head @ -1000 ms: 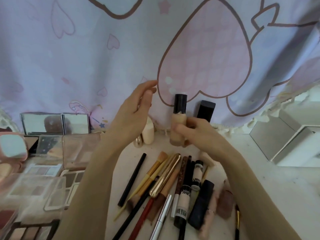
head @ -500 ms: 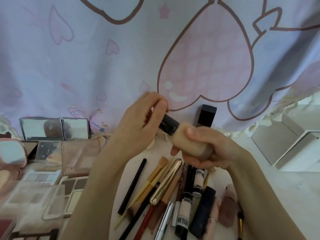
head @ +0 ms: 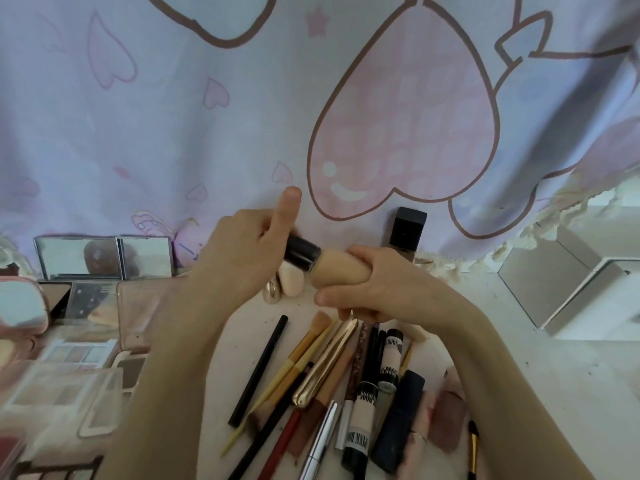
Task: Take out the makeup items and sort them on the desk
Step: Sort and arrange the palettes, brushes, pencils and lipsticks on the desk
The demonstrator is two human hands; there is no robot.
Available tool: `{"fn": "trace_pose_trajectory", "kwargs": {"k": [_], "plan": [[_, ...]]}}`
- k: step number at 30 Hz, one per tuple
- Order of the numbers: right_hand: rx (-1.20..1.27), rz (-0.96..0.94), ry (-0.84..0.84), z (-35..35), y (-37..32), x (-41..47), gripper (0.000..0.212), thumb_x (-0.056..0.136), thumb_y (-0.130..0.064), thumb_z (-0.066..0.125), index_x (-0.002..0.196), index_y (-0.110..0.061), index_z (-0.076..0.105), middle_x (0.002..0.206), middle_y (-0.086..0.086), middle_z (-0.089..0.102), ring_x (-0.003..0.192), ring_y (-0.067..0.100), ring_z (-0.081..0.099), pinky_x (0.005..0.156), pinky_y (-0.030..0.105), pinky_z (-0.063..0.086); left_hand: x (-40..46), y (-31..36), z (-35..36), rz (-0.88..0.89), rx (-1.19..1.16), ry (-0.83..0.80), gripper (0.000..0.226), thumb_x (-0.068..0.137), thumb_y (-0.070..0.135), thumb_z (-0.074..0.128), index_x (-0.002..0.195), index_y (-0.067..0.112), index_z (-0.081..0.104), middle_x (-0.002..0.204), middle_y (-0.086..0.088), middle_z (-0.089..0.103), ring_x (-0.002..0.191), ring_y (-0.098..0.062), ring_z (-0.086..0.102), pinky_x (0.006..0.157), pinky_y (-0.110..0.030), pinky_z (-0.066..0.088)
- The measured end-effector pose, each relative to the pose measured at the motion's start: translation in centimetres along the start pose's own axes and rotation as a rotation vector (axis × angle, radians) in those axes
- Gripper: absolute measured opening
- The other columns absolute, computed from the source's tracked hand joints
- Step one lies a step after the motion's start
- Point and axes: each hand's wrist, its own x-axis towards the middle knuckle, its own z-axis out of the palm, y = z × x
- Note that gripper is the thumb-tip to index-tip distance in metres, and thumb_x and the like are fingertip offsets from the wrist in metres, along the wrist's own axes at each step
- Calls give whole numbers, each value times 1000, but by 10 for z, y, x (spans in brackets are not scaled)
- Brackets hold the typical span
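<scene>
Beige foundation bottle (head: 337,271) with a black cap (head: 301,252) lies nearly level above the desk (head: 519,358), cap pointing left and slightly up. Right hand (head: 377,285) curls its fingers round the beige body; left hand (head: 249,251) grips the cap, thumb (head: 289,209) sticking straight up beyond it.

Bare desk (head: 519,368) is being left open at right centre. Centre bottom is being blocked by the heap of pencils and tubes (head: 332,393); the left edge is being crowded by palettes (head: 69,375); white boxes (head: 581,289) are being kept at far right.
</scene>
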Motion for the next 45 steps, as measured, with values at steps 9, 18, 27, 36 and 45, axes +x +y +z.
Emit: {"fn": "trace_pose_trajectory", "kwargs": {"k": [9, 18, 27, 36, 45], "plan": [[333, -89, -143, -12, 8, -6, 34, 80, -52, 60, 83, -18, 61, 67, 8, 64, 36, 8, 42, 35, 14, 30, -1, -3, -7, 204, -250, -133, 22, 94, 32, 41, 80, 25, 58, 58, 10, 56, 50, 1, 48, 52, -9, 37], [528, -50, -97, -19, 15, -4, 48, 73, -56, 58, 70, -8, 62, 59, 13, 62, 29, 9, 36, 31, 11, 21, -6, 0, -21, 300, -345, -260, 26, 89, 7, 53, 89, 32, 60, 91, 21, 65, 75, 3, 59, 70, -10, 44], [554, -45, -95, -22, 18, -1, 57, 71, -58, 58, 85, -3, 59, 56, 11, 60, 27, 8, 33, 30, 12, 20, -10, 3, -25, 318, -454, -333, 21, 86, 9, 57, 98, 26, 59, 104, 14, 62, 96, 2, 59, 74, -8, 46], [524, -62, -114, -19, 17, 0, 53, 72, -56, 58, 81, -3, 58, 60, 12, 62, 29, 9, 35, 31, 12, 22, -8, 4, -19, 239, -403, -226, 24, 79, 44, 47, 97, 32, 58, 88, 12, 66, 78, 2, 61, 64, -10, 47], [411, -139, -127, -19, 16, -1, 38, 74, -54, 59, 95, -24, 66, 76, 11, 66, 42, 12, 45, 35, 15, 31, 0, -2, -13, 206, -236, -3, 20, 96, 30, 36, 86, 30, 53, 55, 20, 53, 52, 0, 45, 51, -11, 35]]}}
